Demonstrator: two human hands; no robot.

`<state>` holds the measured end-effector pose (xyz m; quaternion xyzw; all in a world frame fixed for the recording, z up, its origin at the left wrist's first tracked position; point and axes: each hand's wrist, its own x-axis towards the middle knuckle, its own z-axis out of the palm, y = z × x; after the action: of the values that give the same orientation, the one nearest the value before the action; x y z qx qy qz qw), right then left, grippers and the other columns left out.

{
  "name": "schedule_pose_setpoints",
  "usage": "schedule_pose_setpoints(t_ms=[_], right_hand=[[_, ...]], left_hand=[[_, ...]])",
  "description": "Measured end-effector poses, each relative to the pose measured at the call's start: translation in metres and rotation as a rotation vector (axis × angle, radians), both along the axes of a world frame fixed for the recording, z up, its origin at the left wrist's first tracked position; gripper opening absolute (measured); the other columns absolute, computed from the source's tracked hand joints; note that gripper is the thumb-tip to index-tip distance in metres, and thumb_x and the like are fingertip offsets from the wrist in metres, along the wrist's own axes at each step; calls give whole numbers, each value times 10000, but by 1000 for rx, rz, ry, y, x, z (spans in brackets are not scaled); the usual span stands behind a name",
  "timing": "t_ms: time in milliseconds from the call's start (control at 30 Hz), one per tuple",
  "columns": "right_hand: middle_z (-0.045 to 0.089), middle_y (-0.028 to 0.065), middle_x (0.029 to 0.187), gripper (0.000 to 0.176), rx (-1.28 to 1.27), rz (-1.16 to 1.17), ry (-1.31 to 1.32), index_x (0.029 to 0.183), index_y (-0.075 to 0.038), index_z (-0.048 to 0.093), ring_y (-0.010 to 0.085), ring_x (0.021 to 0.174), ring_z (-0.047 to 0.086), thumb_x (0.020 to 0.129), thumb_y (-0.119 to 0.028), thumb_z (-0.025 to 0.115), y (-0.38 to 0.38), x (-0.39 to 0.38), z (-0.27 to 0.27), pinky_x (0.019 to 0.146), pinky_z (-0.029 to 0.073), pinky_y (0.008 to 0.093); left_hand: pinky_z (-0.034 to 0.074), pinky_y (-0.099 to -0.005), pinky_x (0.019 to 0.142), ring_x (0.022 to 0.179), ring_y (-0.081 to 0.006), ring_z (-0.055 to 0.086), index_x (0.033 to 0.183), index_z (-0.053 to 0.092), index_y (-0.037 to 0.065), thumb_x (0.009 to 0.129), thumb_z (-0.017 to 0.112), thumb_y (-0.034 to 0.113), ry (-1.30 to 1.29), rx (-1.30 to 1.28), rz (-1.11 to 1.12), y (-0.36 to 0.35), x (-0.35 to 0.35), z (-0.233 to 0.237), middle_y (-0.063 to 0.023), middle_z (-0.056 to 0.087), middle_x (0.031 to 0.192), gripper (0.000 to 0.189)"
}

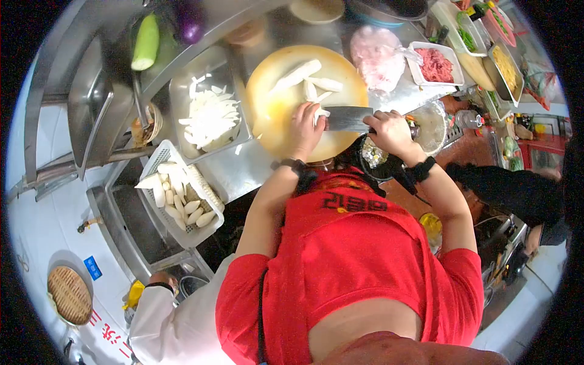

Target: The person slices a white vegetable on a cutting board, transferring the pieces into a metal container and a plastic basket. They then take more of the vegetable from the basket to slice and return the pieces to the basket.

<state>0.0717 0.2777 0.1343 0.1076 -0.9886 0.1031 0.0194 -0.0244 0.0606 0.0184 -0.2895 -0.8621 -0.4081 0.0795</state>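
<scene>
My right hand [392, 132] is wrapped round the handle of a cleaver [350, 118], whose broad dark blade points left over the round yellowish chopping board [267, 70]. Curled fingers of my left hand [306, 129] press on a white king oyster mushroom [321, 114] beside the blade's tip. More whole or halved white mushrooms [298, 75] lie on the board just beyond my hands. To the left, a steel tray [238, 131] holds a heap of white cut slices [210, 115]. A white plastic basket [210, 191] of whole mushrooms [176, 194] stands nearer my body.
Past the board sit a pink-tinted plastic bag [377, 58] and a white tub of minced meat [435, 66]. A green gourd [146, 42] and an eggplant [190, 24] lie at the back left. A person in a white sleeve [164, 319] stands at my left; another in black [508, 191] is at right.
</scene>
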Motion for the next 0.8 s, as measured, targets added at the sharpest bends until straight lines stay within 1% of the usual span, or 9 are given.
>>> schedule_pose_setpoints(t_ms=[200,300,400,500,533,633,700,767,800], right_hand=[[567,63,758,309,-38,78,136,932,-128,594,243,724,597,632,-149,665,-24,-19,47,686,457,361],[577,47,775,342,-78,136,253,940,-129,597,242,719,588,619,-164,707,-52,-48,63,683,452,354],[567,64,751,284,-110,224,368,914,-122,584,243,697,588,639,-141,650,-83,-77,73,657,445,370],[568,69,738,256,-43,213,312,891,-118,577,246,705,593,647,-150,646,-102,-90,70,656,444,365],[575,73,745,240,-25,200,280,882,-116,572,250,708,595,658,-162,646,-104,-91,68,663,447,368],[593,82,756,236,-49,161,249,883,-112,576,268,711,605,676,-196,652,-98,-87,64,664,460,385],[604,87,760,247,-90,131,228,893,-109,584,280,711,612,683,-217,658,-85,-71,60,659,469,400],[633,111,784,288,-212,-15,23,935,-112,603,314,712,622,694,-257,666,-63,-54,58,653,492,417],[639,123,791,301,-277,-39,-63,953,-114,608,324,717,624,696,-261,665,-46,-44,42,653,499,416]], left_hand=[[409,-414,891,1026,-337,513,1035,592,62,736,659,112,177,171,179,-30,-7,55,-147,538,1077,311],[404,-385,926,1070,-320,504,1084,586,67,769,640,138,277,46,251,-70,-31,89,-137,528,1151,327],[396,-408,940,1071,-329,500,1073,586,52,784,633,151,316,-9,321,-110,-58,112,-157,546,1122,309],[325,-445,990,1143,-364,435,1077,593,68,787,632,243,234,-128,519,-160,-95,81,-177,524,1166,341],[292,-477,1004,1194,-388,378,1084,594,78,805,616,317,207,-263,624,-166,-97,83,-178,496,1219,368],[280,-501,1005,1222,-410,336,1092,594,87,813,606,353,276,-320,631,-164,-92,102,-179,468,1259,386],[301,-484,992,1184,-392,383,1077,594,75,806,618,317,355,-343,619,-166,-93,101,-171,503,1209,363],[319,-459,978,1135,-360,433,1042,597,59,799,631,263,307,-146,551,-167,-98,98,-152,536,1154,320],[374,-428,933,1048,-331,500,994,599,43,794,626,184,370,-120,549,-158,-95,104,-142,573,1065,247]])
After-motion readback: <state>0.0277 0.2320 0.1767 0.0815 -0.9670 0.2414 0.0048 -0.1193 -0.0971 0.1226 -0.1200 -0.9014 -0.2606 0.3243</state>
